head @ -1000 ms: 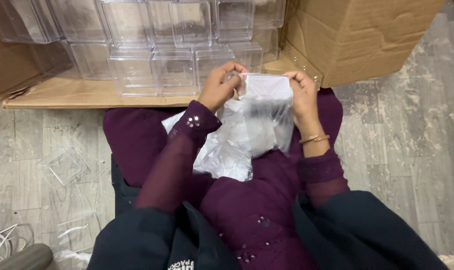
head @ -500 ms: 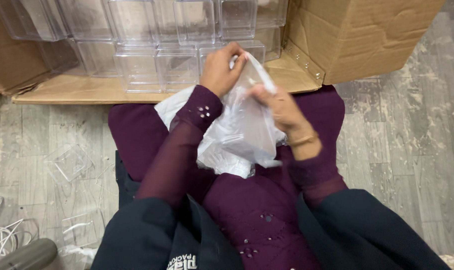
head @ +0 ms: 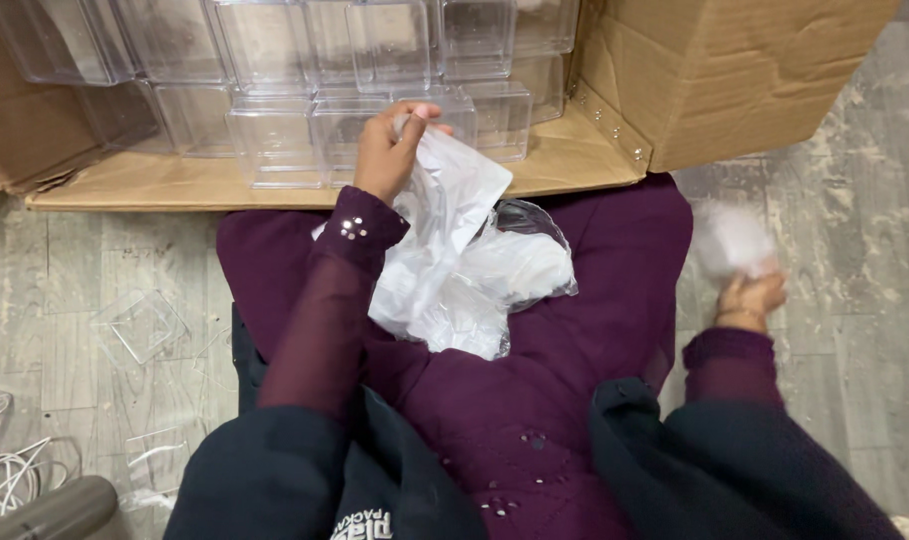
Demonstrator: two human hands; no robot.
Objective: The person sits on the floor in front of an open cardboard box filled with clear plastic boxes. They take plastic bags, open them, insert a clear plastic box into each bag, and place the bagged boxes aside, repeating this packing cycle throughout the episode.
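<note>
left hand (head: 386, 150): up at the centre top of the frame, fingers pinched on the top edge of a white plastic bag (head: 452, 215); a second ago both hands were on that packet together, now this one has it alone.
right hand (head: 746, 300): swung out to the right side of the frame, low over the floor (head: 854, 250), well apart from the lap. it is blurred with motion. the fingers look closed around a small crumpled bit of clear wrapping (head: 731, 240), though the blur keeps me from being sure how tight.
what changed: half a second back the two hands were close together working at the packet; now a piece of wrapping seems to have come away and gone off to the right with the right hand.
what that means: as i read it, the unwrapping has got past its first layer, and the rest of the packet is not yet opened out.
bag and wrapping: the white bag hangs from the left fingers and drapes down onto a heap of clear film (head: 504, 275) lying on the purple lap (head: 574, 380), middle of the frame.
clear boxes (head: 374, 70): rows of them stacked in the open cardboard carton (head: 574, 165) across the top of the frame, just beyond the left hand, not touched.
floor at left: a few loose clear lids (head: 144, 322) lie in the left middle; white cords (head: 4, 475) in the lower left corner.
</note>
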